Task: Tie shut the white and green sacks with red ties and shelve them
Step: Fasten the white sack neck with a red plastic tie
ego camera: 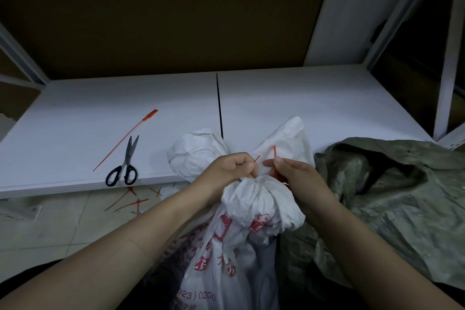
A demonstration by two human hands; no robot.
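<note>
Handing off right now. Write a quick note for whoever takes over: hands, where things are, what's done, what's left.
Left hand and right hand: both pinch the red tie at the gathered neck of the white sack, whose top lies over the shelf edge.
Green sack: right of it, mouth open, untied.
Spare red tie and scissors: on the shelf, left.
Done: white sack's neck gathered, tie on it.
Left: cinch that tie, tie the green sack, shelve both.
</note>
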